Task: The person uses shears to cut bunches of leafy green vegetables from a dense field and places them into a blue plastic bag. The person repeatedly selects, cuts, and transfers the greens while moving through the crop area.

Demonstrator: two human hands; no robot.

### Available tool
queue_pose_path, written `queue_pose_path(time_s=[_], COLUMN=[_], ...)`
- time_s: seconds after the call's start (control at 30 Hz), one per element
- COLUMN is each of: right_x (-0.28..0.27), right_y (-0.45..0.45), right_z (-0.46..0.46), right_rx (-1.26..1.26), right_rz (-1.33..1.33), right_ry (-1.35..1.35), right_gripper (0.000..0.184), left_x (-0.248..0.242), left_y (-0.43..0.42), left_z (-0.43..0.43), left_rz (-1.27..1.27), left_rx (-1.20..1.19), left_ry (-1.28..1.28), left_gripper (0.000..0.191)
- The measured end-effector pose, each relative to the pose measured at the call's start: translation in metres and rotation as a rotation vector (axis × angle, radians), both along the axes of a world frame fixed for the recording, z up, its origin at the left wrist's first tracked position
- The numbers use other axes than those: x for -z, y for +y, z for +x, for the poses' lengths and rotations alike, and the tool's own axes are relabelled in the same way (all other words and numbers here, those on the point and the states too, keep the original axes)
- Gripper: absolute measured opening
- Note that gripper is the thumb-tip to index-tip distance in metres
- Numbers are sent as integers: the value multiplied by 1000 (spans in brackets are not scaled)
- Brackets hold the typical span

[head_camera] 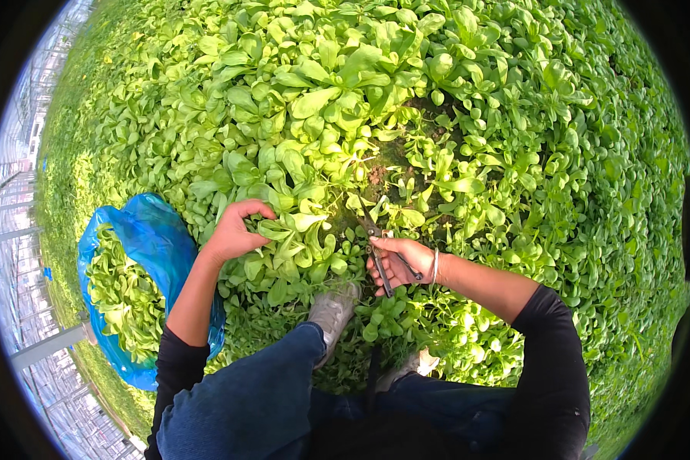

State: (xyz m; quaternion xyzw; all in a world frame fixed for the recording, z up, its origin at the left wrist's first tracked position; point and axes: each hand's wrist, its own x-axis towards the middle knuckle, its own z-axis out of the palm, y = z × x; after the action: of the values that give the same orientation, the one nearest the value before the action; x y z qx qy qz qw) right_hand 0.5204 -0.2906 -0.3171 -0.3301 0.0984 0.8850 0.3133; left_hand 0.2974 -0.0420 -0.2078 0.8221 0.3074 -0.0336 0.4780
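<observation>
My left hand [237,231] reaches into leafy green plants [299,238], its thumb and forefinger curved apart at the leaf edges. Any leaves under the other fingers are hidden. Metal garden snips [371,229] lie in my right hand [401,261], their narrow blades pointing away from me over a thinned patch of bare soil [379,172]. The handles are spread across the palm and fingers. To the left of my left forearm, a blue plastic bag [164,230] gapes at its side, filled with loose green leaves [123,293].
Dense low greens [207,103] surround me on the far side and to the right. My light shoes [334,310] stand among the plants, close behind the snips. At the far left, a grey post [49,348] stands before a translucent greenhouse wall [14,253].
</observation>
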Motion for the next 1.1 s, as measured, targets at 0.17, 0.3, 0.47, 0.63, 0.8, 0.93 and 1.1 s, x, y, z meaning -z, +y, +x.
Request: queue_pose_path(time_s=[0.17,0.3,0.47,0.63,0.8,0.93,1.1], right_x=[9,13,15,1,6,4,-28], right_y=[7,26,27,7,16,17,9], right_z=[-4,-8,-11,-16,-10,-19,-39], right_rx=[42,207,252,396,276,416,404], right_rz=[132,5,30,41,51,-65,400], right_ry=[24,81,-67,-278,-23,-234,-713], right_gripper=[53,57,52,49,58,47,34], left_x=[-16,-29,-41,-42,-42,-49,-43], left_y=[-10,-11,-8,-3,-2,-6,-16], left_z=[-22,-38,-66,-94,-97,-95,-85], left_rz=[-61,-91,-414,-522,-587,-539,-462], left_rx=[-81,-186,-536,-744,-734,-755,-668], left_ry=[-31,-116,-420,-626,-609,-589,-417], left_gripper=[31,28,41,67,64,44,35])
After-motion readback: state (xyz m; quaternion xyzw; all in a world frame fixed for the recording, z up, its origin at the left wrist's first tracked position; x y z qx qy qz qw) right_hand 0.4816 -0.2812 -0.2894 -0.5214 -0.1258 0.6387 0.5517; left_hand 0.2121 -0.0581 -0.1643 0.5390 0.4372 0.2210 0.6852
